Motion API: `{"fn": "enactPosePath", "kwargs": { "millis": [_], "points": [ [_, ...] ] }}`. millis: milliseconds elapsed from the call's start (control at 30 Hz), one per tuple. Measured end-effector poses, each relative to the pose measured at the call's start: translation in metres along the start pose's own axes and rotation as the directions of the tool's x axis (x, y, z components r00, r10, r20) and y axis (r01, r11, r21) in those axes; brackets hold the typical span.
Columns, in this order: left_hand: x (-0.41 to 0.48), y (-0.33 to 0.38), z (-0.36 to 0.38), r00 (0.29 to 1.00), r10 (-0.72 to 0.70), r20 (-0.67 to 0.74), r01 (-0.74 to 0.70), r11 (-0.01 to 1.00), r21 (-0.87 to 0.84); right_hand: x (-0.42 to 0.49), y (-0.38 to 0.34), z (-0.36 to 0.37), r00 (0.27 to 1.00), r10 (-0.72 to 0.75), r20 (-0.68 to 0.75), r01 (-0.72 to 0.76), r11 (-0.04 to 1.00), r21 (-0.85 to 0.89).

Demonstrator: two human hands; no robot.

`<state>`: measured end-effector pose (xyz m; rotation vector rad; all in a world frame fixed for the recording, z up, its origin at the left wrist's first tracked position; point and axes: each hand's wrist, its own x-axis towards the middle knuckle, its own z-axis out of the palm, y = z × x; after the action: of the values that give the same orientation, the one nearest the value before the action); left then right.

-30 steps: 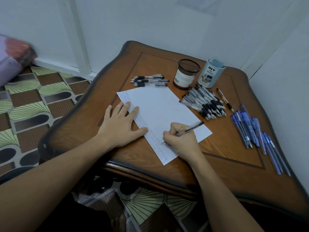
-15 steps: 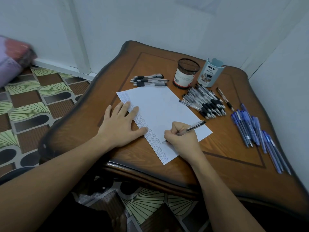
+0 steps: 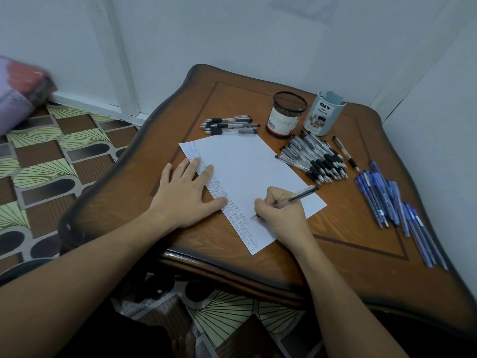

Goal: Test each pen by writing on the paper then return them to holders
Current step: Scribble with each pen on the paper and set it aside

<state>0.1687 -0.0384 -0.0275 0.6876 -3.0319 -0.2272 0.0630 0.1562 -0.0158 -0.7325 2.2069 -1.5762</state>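
While the left hand [image 3: 184, 196] lies flat with spread fingers on the written edge of the white paper [image 3: 242, 171], the right hand [image 3: 280, 217] pinches a black-grip pen [image 3: 294, 198], its tip on the sheet. On the wooden table [image 3: 348, 254] behind stand a mesh holder [image 3: 286, 115] and a pale blue organizer [image 3: 324, 113], beside a black-pen pile [image 3: 316, 157] and blue pens [image 3: 387, 200].

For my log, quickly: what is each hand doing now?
Left hand: open, resting on the paper.
Right hand: grips a pen, tip on the paper.
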Motion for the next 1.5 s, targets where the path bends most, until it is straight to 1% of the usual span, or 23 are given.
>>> {"fn": "enactPosePath", "kwargs": {
  "millis": [67,167,267,333,367,500,633,733,800,867,900,967,1033,1100,1133,1233,1367,1433,1500],
  "points": [
    [-0.001,0.0,0.0,1.0,0.002,-0.002,-0.002,1.0,-0.006,0.003,-0.001,-0.002,0.999,0.035,-0.035,-0.031,0.994,0.104],
    [-0.001,0.0,-0.001,1.0,0.0,0.003,0.0,1.0,-0.01,0.006,-0.006,-0.004,0.993,0.115,-0.041,-0.103,0.97,0.222],
    [-0.001,0.001,-0.002,1.0,0.0,0.01,0.0,1.0,0.002,0.009,-0.013,-0.009,0.979,0.204,0.003,-0.193,0.921,0.338],
    [-0.001,0.001,-0.002,1.0,-0.003,0.012,0.003,1.0,0.0,0.01,-0.018,-0.012,0.974,0.22,0.047,-0.221,0.896,0.386],
    [-0.001,0.001,-0.002,1.0,-0.003,0.013,0.003,1.0,0.0,0.011,-0.019,-0.012,0.972,0.226,0.063,-0.233,0.893,0.385],
    [-0.001,0.001,-0.001,1.0,-0.001,0.021,0.001,1.0,0.001,0.014,-0.027,-0.014,0.973,0.206,0.107,-0.228,0.935,0.272],
    [-0.001,0.0,-0.001,1.0,0.002,0.025,-0.002,1.0,-0.011,0.018,-0.039,-0.015,0.967,0.213,0.136,-0.244,0.927,0.284],
    [-0.001,-0.001,-0.001,1.0,0.005,0.026,-0.005,1.0,-0.012,0.021,-0.043,-0.014,0.977,0.157,0.146,-0.193,0.941,0.277],
    [-0.001,-0.001,-0.001,1.0,0.003,0.028,-0.003,1.0,-0.012,0.026,-0.043,-0.015,0.98,0.151,0.129,-0.175,0.962,0.207],
    [-0.001,-0.001,-0.001,1.0,0.003,0.029,-0.003,1.0,-0.015,0.037,-0.042,-0.019,0.979,0.183,0.096,-0.192,0.976,0.104],
    [-0.001,-0.001,-0.002,1.0,0.005,0.029,-0.005,1.0,-0.015,0.044,-0.042,-0.022,0.979,0.187,0.08,-0.19,0.981,0.04],
    [-0.001,-0.002,-0.002,1.0,0.005,0.03,-0.004,1.0,-0.017,0.059,-0.044,-0.032,0.988,0.147,0.039,-0.14,0.98,-0.141],
    [-0.002,-0.001,-0.002,0.999,0.006,0.031,-0.006,1.0,-0.014,0.075,-0.048,-0.046,0.998,0.067,0.002,-0.062,0.93,-0.361],
    [-0.002,-0.001,-0.001,1.0,0.004,0.027,-0.004,1.0,-0.013,0.093,-0.047,-0.062,1.0,-0.01,-0.03,-0.008,0.825,-0.565],
    [-0.001,-0.001,-0.002,1.0,0.002,0.026,-0.001,1.0,-0.016,0.102,-0.046,-0.069,0.997,-0.03,-0.066,-0.018,0.774,-0.633],
    [0.0,-0.002,-0.002,1.0,0.003,0.024,-0.002,1.0,-0.026,0.122,-0.039,-0.085,0.984,-0.033,-0.175,-0.103,0.694,-0.713],
    [-0.001,-0.001,-0.002,1.0,-0.005,0.007,0.005,0.999,-0.049,0.133,-0.024,-0.09,0.991,0.04,-0.125,-0.128,0.525,-0.841],
    [-0.001,0.0,-0.003,1.0,-0.011,0.007,0.011,0.999,-0.038,0.133,-0.018,-0.09,0.989,0.056,-0.134,-0.144,0.519,-0.842],
    [-0.001,0.0,-0.003,1.0,-0.009,0.01,0.009,0.999,-0.034,0.132,-0.017,-0.087,0.987,0.027,-0.16,-0.15,0.517,-0.843]
  ]
}}
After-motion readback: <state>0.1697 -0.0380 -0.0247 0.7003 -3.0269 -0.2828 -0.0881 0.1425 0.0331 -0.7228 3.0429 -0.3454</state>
